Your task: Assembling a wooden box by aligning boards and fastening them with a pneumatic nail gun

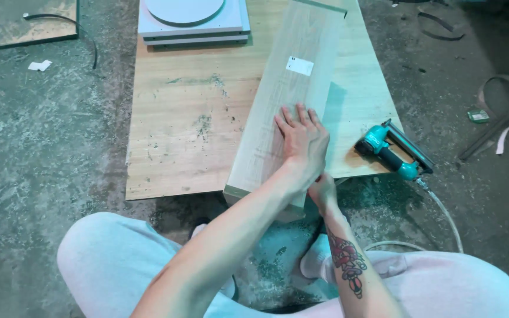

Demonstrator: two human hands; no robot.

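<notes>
Since the plank [278, 100] looks like a flat length of laminated board, it should handle stiff and moderately heavy w/ no flex, the pale wood-grain face prob. smooth enough to slide on the panel [189, 129] beneath, so the long edges or the near end seem the best places to take hold rather than the slick top. It lies slanted across the light wooden panel on the concrete floor [42, 135], far end toward the white boards [192, 26], near end overhanging the panel's front edge just above the person's knees. Colour is a washed-out oak tone, long and narrow, square-cut ends, w/ a small white sticker [299, 65] partway up. Left hand [301, 141] lies flat on the plank's near part, fingers together and pointing away, palm pressing down. Right hand [322, 189] is tucked at the plank's near right corner, mostly hidden behind the left wrist; fingers look curled at the edge, but can't tell if they're gripping it. A teal nail gun [393, 153] w/ a pale hose [443, 215] rests on the panel's right corner, just beside the plank, not touching it. Sawdust speckles panel and floor.
</notes>
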